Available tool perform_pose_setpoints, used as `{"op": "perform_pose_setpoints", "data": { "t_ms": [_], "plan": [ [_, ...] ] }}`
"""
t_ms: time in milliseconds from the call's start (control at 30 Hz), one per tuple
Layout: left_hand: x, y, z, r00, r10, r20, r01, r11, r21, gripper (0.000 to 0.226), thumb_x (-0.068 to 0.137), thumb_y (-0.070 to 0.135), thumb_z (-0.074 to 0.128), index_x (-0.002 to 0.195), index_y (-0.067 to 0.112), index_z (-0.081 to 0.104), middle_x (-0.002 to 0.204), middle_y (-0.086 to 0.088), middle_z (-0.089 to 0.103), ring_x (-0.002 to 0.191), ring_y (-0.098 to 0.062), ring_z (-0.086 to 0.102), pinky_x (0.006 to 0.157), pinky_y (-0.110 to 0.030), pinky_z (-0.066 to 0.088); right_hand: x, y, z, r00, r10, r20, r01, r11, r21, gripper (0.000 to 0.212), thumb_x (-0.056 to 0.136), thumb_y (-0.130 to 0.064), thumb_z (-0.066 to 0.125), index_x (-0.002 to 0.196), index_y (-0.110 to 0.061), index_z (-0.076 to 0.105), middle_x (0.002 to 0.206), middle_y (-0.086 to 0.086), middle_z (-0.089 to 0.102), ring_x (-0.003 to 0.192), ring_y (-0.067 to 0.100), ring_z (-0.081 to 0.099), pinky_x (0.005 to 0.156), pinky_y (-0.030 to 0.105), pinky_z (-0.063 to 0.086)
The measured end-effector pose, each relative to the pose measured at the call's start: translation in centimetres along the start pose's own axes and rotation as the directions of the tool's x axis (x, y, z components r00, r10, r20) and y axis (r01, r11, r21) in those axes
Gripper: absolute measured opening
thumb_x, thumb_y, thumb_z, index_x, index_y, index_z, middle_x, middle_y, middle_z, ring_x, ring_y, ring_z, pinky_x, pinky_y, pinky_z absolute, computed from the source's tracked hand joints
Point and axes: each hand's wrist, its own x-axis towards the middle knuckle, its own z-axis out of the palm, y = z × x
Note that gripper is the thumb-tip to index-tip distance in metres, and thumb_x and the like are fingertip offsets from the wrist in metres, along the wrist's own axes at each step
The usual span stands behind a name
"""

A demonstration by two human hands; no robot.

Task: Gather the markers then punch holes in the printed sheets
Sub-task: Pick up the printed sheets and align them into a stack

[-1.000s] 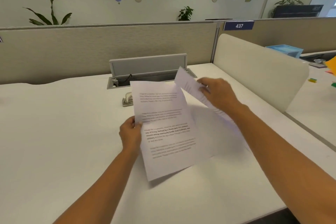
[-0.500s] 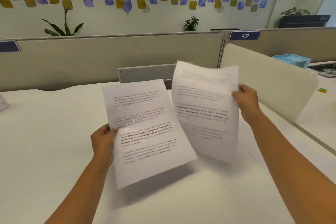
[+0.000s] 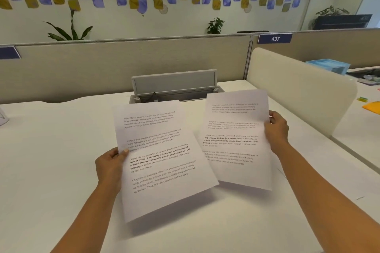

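Observation:
I hold two printed sheets above the white desk (image 3: 51, 170). My left hand (image 3: 110, 167) pinches the left edge of the nearer sheet (image 3: 162, 158), which tilts a little clockwise. My right hand (image 3: 276, 129) grips the right edge of the other sheet (image 3: 234, 139), held further back to the right. The nearer sheet overlaps the lower left corner of the other one. Both pages face me, with several paragraphs of text. The hole punch and the markers are not visible; the sheets cover the spot in front of the cable box.
An open grey cable box (image 3: 174, 86) sits at the desk's back edge, against a beige partition (image 3: 102, 68). A cream divider panel (image 3: 298, 92) stands on the right. Beyond it lie a blue tray (image 3: 329, 65) and an orange item (image 3: 372, 107). A white object (image 3: 3, 117) pokes in at left.
My right hand drew the second sheet out from behind the first and swung it right. Both sheets rose and now face me side by side. The hole punch became hidden.

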Motion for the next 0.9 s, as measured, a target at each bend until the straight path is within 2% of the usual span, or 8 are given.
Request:
{"op": "perform_pose_setpoints", "data": {
  "t_ms": [233,433,533,600,667,767,833,900],
  "plan": [
    [0.1,1.1,0.1,1.000,0.008,-0.003,-0.008,0.999,-0.046,0.030,0.085,0.002,0.062,0.115,0.001,0.062,0.102,-0.012,0.064,0.089,-0.027,0.060,0.091,-0.038,0.048,-0.3,-2.0,-0.5,0.992,-0.121,-0.039,0.124,0.990,0.063,0.034,0.092,-0.002,0.044,0.123,-0.007,0.055,0.122,0.016,0.061,0.113,0.028,0.057,0.083,0.025,0.038],
    [1.1,1.6,-0.9,0.996,0.043,-0.078,-0.037,0.996,0.082,0.028,0.085,0.005,0.062,0.113,0.003,0.064,0.104,-0.015,0.067,0.089,-0.025,0.062,0.089,-0.039,0.050,0.1,-6.6,-1.5,0.966,-0.231,-0.116,0.243,0.964,0.105,0.032,0.093,-0.002,0.045,0.123,-0.006,0.055,0.124,0.013,0.060,0.114,0.024,0.055,0.084,0.021,0.038],
    [1.2,1.9,-1.2,0.991,0.093,-0.093,-0.080,0.988,0.132,0.027,0.087,0.006,0.060,0.113,0.001,0.063,0.092,-0.009,0.067,0.086,-0.024,0.059,0.082,-0.034,0.047,-0.2,-8.7,-1.5,0.954,-0.287,-0.091,0.298,0.944,0.144,0.031,0.094,-0.004,0.045,0.123,-0.008,0.054,0.126,0.009,0.058,0.117,0.021,0.054,0.088,0.024,0.043],
    [1.1,2.4,-1.0,0.991,0.111,-0.078,-0.100,0.987,0.129,0.024,0.088,0.006,0.059,0.111,-0.001,0.064,0.084,-0.004,0.064,0.084,-0.024,0.057,0.079,-0.031,0.045,-0.4,-9.9,-1.0,0.955,-0.293,-0.040,0.294,0.933,0.209,0.031,0.093,-0.003,0.046,0.123,-0.008,0.053,0.120,0.009,0.060,0.107,0.021,0.058,0.087,0.029,0.048],
    [1.2,2.7,-0.7,0.994,0.100,-0.052,-0.095,0.991,0.098,0.025,0.088,0.007,0.060,0.112,0.001,0.063,0.093,-0.009,0.065,0.084,-0.025,0.059,0.080,-0.033,0.047,-0.6,-10.6,-0.1,0.966,-0.254,0.057,0.223,0.921,0.318,0.030,0.091,0.001,0.047,0.119,-0.005,0.055,0.102,0.008,0.065,0.087,0.021,0.062,0.077,0.030,0.053],
    [1.1,3.0,-0.1,0.999,0.046,0.012,-0.046,0.999,0.006,0.026,0.086,0.007,0.062,0.112,0.004,0.063,0.104,-0.013,0.067,0.091,-0.029,0.064,0.089,-0.043,0.051,-1.5,-10.5,2.1,0.959,-0.188,0.214,0.102,0.928,0.359,0.013,0.087,0.004,0.050,0.096,-0.001,0.059,0.076,0.004,0.061,0.064,0.017,0.057,0.062,0.027,0.050],
    [0.7,3.1,0.3,0.996,0.037,0.078,-0.034,0.999,-0.032,0.025,0.087,0.005,0.061,0.111,0.002,0.063,0.101,-0.015,0.067,0.089,-0.031,0.064,0.088,-0.045,0.052,-2.5,-9.5,4.0,0.939,-0.158,0.307,0.048,0.940,0.337,0.018,0.088,0.003,0.053,0.078,-0.011,0.057,0.076,0.007,0.059,0.061,0.017,0.055,0.060,0.027,0.048],
    [0.3,3.2,0.8,0.990,0.028,0.137,-0.021,0.998,-0.057,0.023,0.087,0.004,0.059,0.109,0.001,0.063,0.090,-0.013,0.068,0.077,-0.027,0.065,0.081,-0.041,0.055,-3.7,-8.0,5.7,0.922,-0.113,0.370,-0.009,0.949,0.314,0.022,0.087,0.001,0.054,0.073,-0.015,0.055,0.077,0.009,0.059,0.061,0.018,0.055,0.060,0.027,0.047]
  ]
}}
